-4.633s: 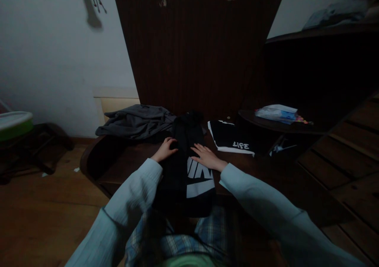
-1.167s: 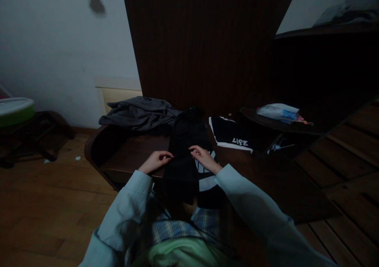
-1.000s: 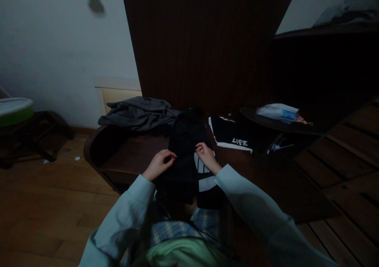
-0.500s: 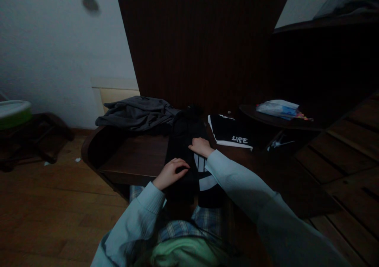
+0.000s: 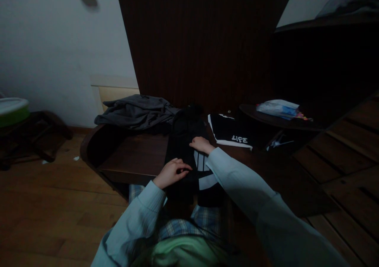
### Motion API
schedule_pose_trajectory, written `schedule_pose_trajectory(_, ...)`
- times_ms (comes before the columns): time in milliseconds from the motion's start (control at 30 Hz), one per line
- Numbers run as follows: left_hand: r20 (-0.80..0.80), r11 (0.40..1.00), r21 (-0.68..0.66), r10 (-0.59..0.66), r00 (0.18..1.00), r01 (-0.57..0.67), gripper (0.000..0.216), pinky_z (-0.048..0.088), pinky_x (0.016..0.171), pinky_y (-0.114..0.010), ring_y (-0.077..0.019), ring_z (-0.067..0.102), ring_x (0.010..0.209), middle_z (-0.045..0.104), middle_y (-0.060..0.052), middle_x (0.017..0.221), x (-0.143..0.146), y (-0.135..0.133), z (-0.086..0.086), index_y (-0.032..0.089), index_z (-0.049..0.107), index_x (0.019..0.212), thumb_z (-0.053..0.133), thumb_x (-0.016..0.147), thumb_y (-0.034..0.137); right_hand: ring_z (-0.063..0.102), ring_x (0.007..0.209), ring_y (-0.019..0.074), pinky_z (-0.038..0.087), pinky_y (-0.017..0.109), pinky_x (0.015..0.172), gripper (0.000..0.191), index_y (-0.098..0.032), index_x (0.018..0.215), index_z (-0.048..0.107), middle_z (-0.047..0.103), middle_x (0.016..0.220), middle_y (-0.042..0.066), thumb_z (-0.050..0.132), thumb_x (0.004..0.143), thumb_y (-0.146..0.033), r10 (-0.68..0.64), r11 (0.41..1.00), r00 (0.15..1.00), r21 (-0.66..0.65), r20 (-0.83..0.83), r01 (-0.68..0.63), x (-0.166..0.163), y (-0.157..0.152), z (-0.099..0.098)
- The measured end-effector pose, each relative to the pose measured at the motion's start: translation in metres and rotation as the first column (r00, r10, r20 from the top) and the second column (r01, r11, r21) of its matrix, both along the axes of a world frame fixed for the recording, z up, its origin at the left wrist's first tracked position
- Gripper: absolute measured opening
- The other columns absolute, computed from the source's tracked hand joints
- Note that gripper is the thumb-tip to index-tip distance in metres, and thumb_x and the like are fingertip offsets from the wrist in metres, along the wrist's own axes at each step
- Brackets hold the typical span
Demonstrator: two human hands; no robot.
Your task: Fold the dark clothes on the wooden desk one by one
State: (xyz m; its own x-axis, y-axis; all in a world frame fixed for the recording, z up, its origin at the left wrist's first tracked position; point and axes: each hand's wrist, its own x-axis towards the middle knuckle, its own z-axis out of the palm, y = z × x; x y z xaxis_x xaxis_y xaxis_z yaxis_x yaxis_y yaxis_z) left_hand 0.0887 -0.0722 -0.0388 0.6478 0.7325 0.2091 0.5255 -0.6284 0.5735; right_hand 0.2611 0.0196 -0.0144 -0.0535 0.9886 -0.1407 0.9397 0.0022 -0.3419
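A black garment [image 5: 185, 140] with a large white print lies lengthwise on the dark wooden table [image 5: 133, 156], its near end hanging over the front edge toward my lap. My left hand [image 5: 171, 172] rests on the garment's near part with fingers curled, pinching the fabric. My right hand [image 5: 201, 144] lies further up on the garment, next to the white print, its fingers bent down into the cloth.
A crumpled grey garment [image 5: 136, 111] lies at the table's back left. A folded black piece with white lettering [image 5: 231, 134] sits to the right. A plastic-wrapped packet [image 5: 276, 109] rests on a round shelf. Dark wardrobe behind; wooden floor left, green-rimmed basin [image 5: 12, 109] far left.
Over the last second my left hand slid nearer and rightward onto the garment's near part, while my right hand moved up and away along the fabric. The view shifted slightly.
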Motion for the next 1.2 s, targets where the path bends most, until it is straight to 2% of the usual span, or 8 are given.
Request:
schedule_pose_trajectory(233,-0.012,1.000,-0.001,0.017,1.000,-0.017,0.021,0.036,0.069,-0.023,-0.0132,0.047,0.071,0.051,0.000,0.066,0.001,-0.001,0.000,0.024,0.066,0.093,0.052,0.077,0.028,0.059,0.071,0.0184,0.036,0.023,0.054,0.023,-0.015,0.069,0.065,0.065,0.074,0.008,0.048,0.074,-0.030,-0.015,0.999,0.988,0.038,-0.156,0.021,0.009,0.010,-0.006)
schedule_pose_trajectory(400,-0.007,0.998,-0.039,0.041,0.999,-0.042,0.022,0.036,0.068,-0.023,-0.0128,0.049,0.069,0.055,0.000,0.064,0.004,0.001,0.003,0.023,0.068,0.088,0.051,0.077,0.033,0.054,0.049,0.0104,0.037,0.019,0.048,0.022,-0.014,0.062,0.060,0.061,0.056,0.003,0.048,0.077,-0.024,0.021,1.000,0.957,0.004,-0.290,-0.020,0.008,0.007,-0.010)
schedule_pose_trajectory(500,-0.031,0.989,-0.086,0.115,0.993,-0.117,0.028,0.037,0.064,-0.023,-0.0126,0.052,0.067,0.059,0.000,0.065,0.012,0.003,0.003,0.022,0.068,0.078,0.048,0.078,0.041,0.050,0.041,0.0071,0.036,0.017,0.042,0.025,-0.015,0.060,0.056,0.057,0.048,0.000,0.045,0.081,-0.025,0.043,0.997,0.887,-0.037,-0.459,-0.067,0.017,0.004,-0.004)
schedule_pose_trajectory(600,-0.044,0.965,-0.048,0.254,0.966,-0.256,0.034,0.036,0.062,-0.024,-0.0134,0.052,0.065,0.060,0.000,0.065,0.024,0.002,0.001,0.020,0.066,0.067,0.050,0.073,0.049,0.047,0.039,0.0059,0.032,0.015,0.039,0.022,-0.016,0.061,0.053,0.053,0.044,-0.003,0.045,0.080,-0.022,0.018,0.997,0.767,-0.045,-0.642,-0.061,0.037,-0.006,0.004)
schedule_pose_trajectory(667,-0.043,0.946,0.007,0.324,0.945,-0.324,0.032,0.036,0.064,-0.026,-0.0143,0.052,0.066,0.059,0.000,0.063,0.031,0.001,-0.001,0.019,0.064,0.061,0.055,0.070,0.049,0.046,0.039,0.0056,0.031,0.015,0.039,0.018,-0.015,0.063,0.053,0.052,0.045,-0.004,0.045,0.078,-0.020,0.000,0.999,0.718,-0.032,-0.696,-0.030,0.054,-0.018,0.005)
schedule_pose_trajectory(767,-0.031,0.939,0.035,0.344,0.938,-0.343,0.025,0.036,0.065,-0.026,-0.0144,0.052,0.066,0.058,0.000,0.061,0.036,-0.001,-0.003,0.019,0.062,0.058,0.060,0.068,0.041,0.046,0.043,0.0058,0.032,0.016,0.042,0.014,-0.015,0.065,0.055,0.052,0.048,-0.004,0.046,0.074,-0.021,0.010,1.000,0.681,0.006,-0.733,-0.008,0.075,-0.045,0.000)
schedule_pose_trajectory(1000,0.032,0.956,0.013,0.294,0.955,-0.295,0.022,0.036,0.064,-0.025,-0.0131,0.051,0.064,0.057,0.002,0.058,0.031,0.001,-0.007,0.019,0.060,0.057,0.060,0.069,0.037,0.046,0.049,0.0084,0.033,0.020,0.046,0.023,-0.016,0.068,0.055,0.049,0.052,-0.004,0.047,0.073,-0.037,0.021,0.986,0.698,0.130,-0.716,0.103,0.097,-0.096,-0.031)
schedule_pose_trajectory(1200,0.034,0.963,0.029,0.269,0.963,-0.270,0.024,0.035,0.062,-0.025,-0.0132,0.050,0.063,0.056,0.001,0.058,0.025,0.001,-0.011,0.019,0.059,0.059,0.057,0.071,0.039,0.044,0.050,0.0089,0.034,0.020,0.048,0.017,-0.017,0.073,0.056,0.047,0.053,-0.005,0.059,0.068,-0.033,0.168,0.964,0.828,0.267,-0.536,-0.023,0.088,-0.106,-0.036)
